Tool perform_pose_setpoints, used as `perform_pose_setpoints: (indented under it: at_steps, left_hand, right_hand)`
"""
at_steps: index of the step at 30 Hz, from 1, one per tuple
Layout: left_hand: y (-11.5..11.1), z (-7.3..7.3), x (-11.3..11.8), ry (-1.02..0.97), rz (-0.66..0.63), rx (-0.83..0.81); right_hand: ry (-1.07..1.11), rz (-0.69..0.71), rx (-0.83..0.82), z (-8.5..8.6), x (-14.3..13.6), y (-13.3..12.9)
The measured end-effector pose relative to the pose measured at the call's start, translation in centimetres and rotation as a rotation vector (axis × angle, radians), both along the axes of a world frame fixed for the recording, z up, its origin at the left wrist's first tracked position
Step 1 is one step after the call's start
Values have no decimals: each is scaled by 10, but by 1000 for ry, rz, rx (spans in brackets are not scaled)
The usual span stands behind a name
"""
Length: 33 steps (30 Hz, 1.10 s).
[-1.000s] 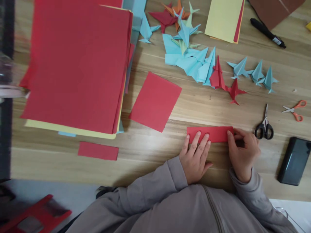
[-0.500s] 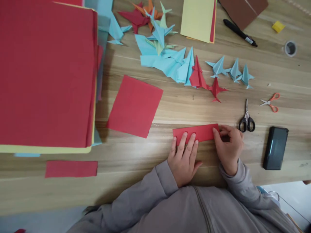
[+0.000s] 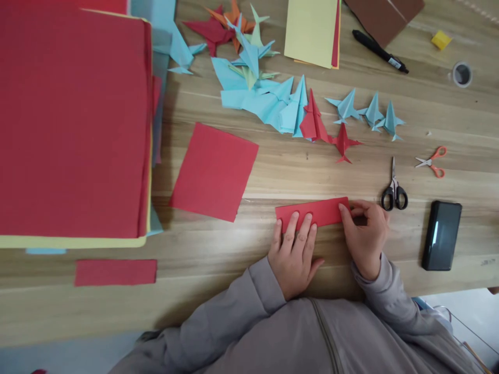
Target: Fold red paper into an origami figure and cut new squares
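Note:
A narrow red paper strip (image 3: 327, 211) lies on the table in front of me, slightly tilted. My left hand (image 3: 294, 254) rests on its left part, fingers spread and fingertips pressing the paper. At the strip's right end, my right hand (image 3: 364, 231) pinches the edge between thumb and curled fingers. A red paper square (image 3: 214, 171) lies to the left of the strip, and another red strip (image 3: 116, 272) is farther left near the table's front edge.
A stack of large red sheets (image 3: 74, 124) covers the left. Folded blue paper pieces (image 3: 268, 104) and small blue figures (image 3: 346, 106) lie beyond my hands. Black scissors (image 3: 394, 192), orange scissors (image 3: 431, 162), a black case (image 3: 442, 236) and a pen (image 3: 380, 51) are at right.
The whole view has shifted slightly, moving most objects a little to the left in the picture. Both hands keep the same pose on the strip.

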<state>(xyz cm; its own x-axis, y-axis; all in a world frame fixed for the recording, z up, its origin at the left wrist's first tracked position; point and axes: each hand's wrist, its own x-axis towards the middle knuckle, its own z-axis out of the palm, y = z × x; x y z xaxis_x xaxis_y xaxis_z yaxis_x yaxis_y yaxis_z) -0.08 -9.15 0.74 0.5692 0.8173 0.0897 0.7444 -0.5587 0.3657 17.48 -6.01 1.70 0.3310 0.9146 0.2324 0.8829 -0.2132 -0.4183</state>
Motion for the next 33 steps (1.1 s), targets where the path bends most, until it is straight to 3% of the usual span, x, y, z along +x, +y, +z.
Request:
perform_pose_setpoints:
  at_steps: [14,33]
  left_hand:
    - [0,2,1,57,-12,18]
    - [0,0,0,14,3,-11]
  right_hand:
    - [85,0,40,-1,10,-9]
    - [46,36,-1,2,6,-6]
